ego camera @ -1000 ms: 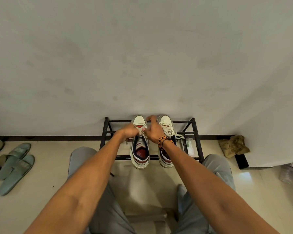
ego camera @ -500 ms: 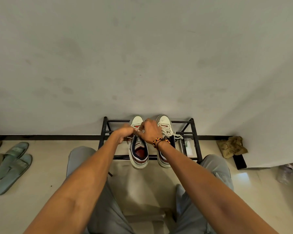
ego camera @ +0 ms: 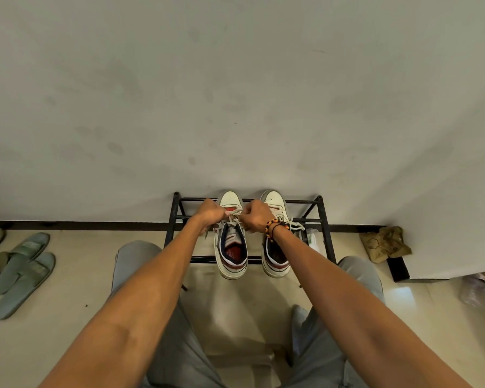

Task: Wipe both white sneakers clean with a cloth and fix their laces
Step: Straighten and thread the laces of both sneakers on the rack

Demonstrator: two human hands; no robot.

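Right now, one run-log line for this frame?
phase: lacing | left hand: pinching laces | right hand: pinching laces | target: left sneaker | right sneaker: untouched | both on rack

Bare forearms here, no sleeves in sight on either arm. On the right wrist sits a beaded bracelet point(ego camera: 272, 227) in orange, black and cream, with a thin dark cord band just beside it at 4 o'clock. Light grey trousers point(ego camera: 177, 348) cover both legs.
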